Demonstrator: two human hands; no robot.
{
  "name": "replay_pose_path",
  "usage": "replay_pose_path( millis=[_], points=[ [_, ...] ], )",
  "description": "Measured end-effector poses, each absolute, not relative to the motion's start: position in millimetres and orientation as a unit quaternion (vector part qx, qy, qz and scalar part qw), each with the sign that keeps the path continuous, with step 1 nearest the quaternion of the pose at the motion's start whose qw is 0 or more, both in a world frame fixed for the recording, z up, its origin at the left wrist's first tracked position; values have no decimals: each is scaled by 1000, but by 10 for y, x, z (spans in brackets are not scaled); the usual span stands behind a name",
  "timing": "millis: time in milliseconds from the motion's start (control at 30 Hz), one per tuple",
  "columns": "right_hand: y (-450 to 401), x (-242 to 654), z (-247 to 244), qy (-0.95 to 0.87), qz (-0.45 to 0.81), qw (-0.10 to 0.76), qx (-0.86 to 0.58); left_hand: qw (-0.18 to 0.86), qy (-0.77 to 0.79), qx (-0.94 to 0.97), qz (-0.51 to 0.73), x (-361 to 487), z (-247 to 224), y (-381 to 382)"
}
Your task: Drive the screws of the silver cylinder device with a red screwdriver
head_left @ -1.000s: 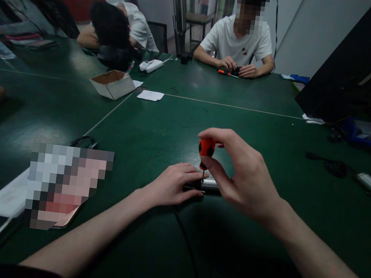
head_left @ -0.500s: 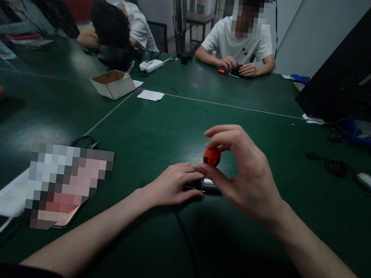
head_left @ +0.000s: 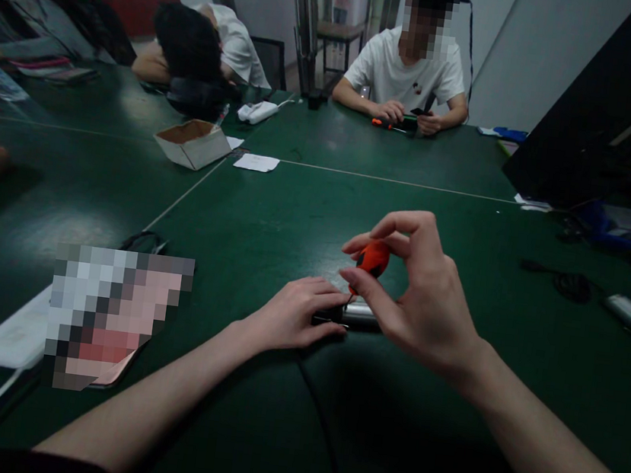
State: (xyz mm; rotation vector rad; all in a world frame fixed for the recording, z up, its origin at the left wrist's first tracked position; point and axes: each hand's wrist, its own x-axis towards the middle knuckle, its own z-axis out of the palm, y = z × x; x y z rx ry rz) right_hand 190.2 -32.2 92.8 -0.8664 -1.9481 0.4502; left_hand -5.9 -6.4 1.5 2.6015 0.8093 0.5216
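Between thumb and fingertips, my right hand (head_left: 431,301) grips the orange and black handle of a screwdriver (head_left: 374,257). Its handle leans up and to the right, and a thin dark shaft runs down to a black and silver tube-shaped device (head_left: 361,314). Whether the tip sits in a screw cannot be made out. My left hand (head_left: 302,310) is closed around the black end of that device and keeps it on the table. Part of the silver end is behind my right hand. A black cable (head_left: 322,414) trails toward me from beneath my left hand.
On the green table (head_left: 271,223), a white power strip (head_left: 9,337) and a blurred-out phone (head_left: 120,374) lie left. Farther off are an open box (head_left: 193,149) and paper (head_left: 255,162). A co-worker (head_left: 407,79) sits opposite; a dark panel (head_left: 607,111) stands right.
The screwdriver handle has tipped to the right, so its shaft shows now. My right fingers have shifted on it; my left hand and the device have stayed put.
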Motion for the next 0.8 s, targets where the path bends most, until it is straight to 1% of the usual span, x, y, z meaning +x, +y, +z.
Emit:
replay_pose_path(
  millis=[67,167,267,467,633,700,800],
  points=[
    [-322,1909,936,-795,182,457,-354,187,286,922,181,-59,21,-66],
    [-320,1933,974,-819,146,429,-351,188,283,923,182,-57,25,-62],
    [-288,1965,1000,-827,126,421,-351,194,281,924,174,-54,33,-54],
    [-98,2006,860,-805,151,471,-326,207,298,916,171,-48,47,-40],
    [43,2019,685,-747,170,534,-358,189,297,917,189,-54,28,-27],
    [73,2029,653,-731,193,542,-368,185,297,919,180,-55,34,-28],
    [102,2050,638,-730,215,531,-373,195,287,925,158,-43,61,-41]
  ],
)
